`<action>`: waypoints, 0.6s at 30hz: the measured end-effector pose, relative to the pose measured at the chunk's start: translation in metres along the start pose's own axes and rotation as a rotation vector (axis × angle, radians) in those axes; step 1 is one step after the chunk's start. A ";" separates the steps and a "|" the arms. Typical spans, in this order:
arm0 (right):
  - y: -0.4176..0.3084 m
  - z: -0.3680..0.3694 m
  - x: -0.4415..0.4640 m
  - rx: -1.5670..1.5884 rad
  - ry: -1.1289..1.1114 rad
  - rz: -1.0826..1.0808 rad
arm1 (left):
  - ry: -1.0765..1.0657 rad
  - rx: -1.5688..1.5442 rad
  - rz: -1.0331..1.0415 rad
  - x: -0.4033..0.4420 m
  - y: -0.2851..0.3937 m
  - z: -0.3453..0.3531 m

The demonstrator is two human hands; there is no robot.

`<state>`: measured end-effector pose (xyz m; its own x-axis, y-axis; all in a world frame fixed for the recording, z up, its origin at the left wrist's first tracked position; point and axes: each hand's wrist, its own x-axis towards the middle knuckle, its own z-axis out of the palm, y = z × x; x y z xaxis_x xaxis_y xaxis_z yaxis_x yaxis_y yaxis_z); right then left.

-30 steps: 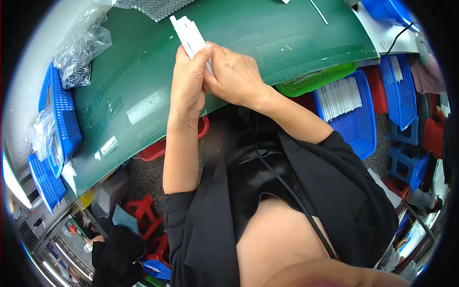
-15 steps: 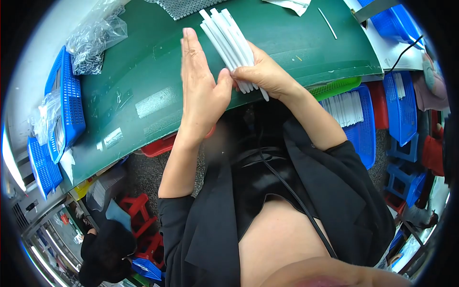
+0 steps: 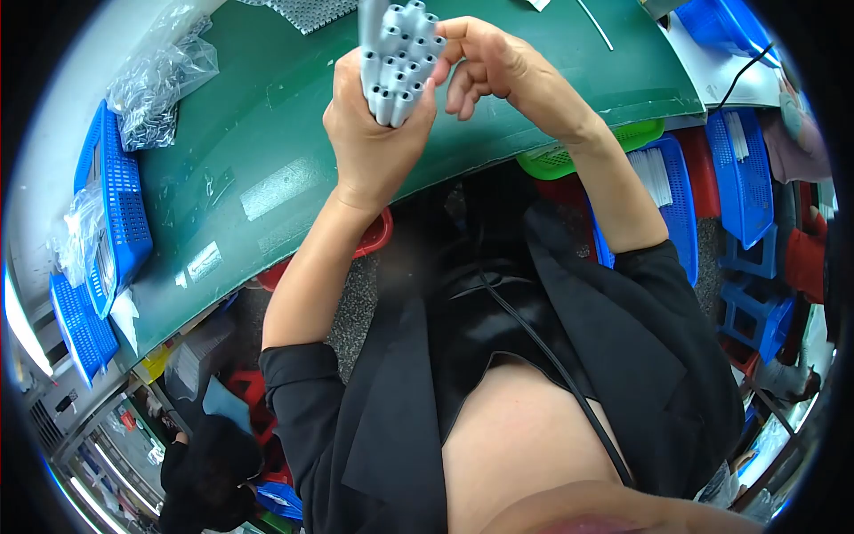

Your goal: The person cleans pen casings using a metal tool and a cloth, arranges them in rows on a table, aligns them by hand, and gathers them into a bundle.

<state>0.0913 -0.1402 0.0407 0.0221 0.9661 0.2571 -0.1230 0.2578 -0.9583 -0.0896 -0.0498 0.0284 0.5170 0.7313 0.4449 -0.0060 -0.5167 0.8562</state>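
A bundle of thin white-grey tubes (image 3: pixel 400 67) stands above the green table, its hollow ends facing me. My left hand (image 3: pixel 374 142) is wrapped round the bundle from the left, thumb along its near right side. One tube or a few at the left stick up higher than the others. Just right of the bundle is my right hand (image 3: pixel 511 76), fingers loosely curled and apart, with nothing visible in it. Its index fingertip is close to the tubes; whether it touches them I cannot tell.
The green table (image 3: pixel 294 116) bears a clear bag of small metal pieces (image 3: pixel 160 89) and one loose white stick (image 3: pixel 596 25). Blue baskets (image 3: pixel 124 196) line the left edge. By the right edge are a green basket (image 3: pixel 547 162) and a blue basket with white tubes (image 3: pixel 680 205). Another person (image 3: pixel 213 463) is at lower left.
The bundle has passed from my right hand to my left, which was flat and open beside it. Its tubes now point their ends at me. My right hand has let go and moved slightly right.
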 end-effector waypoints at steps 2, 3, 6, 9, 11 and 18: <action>0.004 0.011 0.000 -0.360 0.043 -0.112 | -0.012 -0.050 0.031 -0.004 -0.025 0.010; 0.005 0.016 -0.001 -0.540 0.064 -0.167 | -0.018 -0.075 0.046 -0.008 -0.035 0.014; 0.021 0.026 -0.009 -0.618 0.107 -0.211 | 0.067 -0.151 -0.037 -0.022 -0.049 0.026; 0.030 0.030 -0.017 -0.710 0.110 -0.145 | 0.126 -0.131 -0.070 -0.028 -0.046 0.035; 0.032 0.031 -0.018 -0.763 0.127 -0.153 | 0.160 -0.027 -0.082 -0.028 -0.032 0.039; 0.006 0.021 -0.025 -0.487 0.194 0.350 | -0.157 -0.212 -0.603 -0.010 -0.014 0.041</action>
<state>0.0689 -0.1630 0.0310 0.2476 0.9666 -0.0657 0.3091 -0.1431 -0.9402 -0.0602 -0.0682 0.0011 0.6012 0.7832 -0.1588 0.1633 0.0741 0.9838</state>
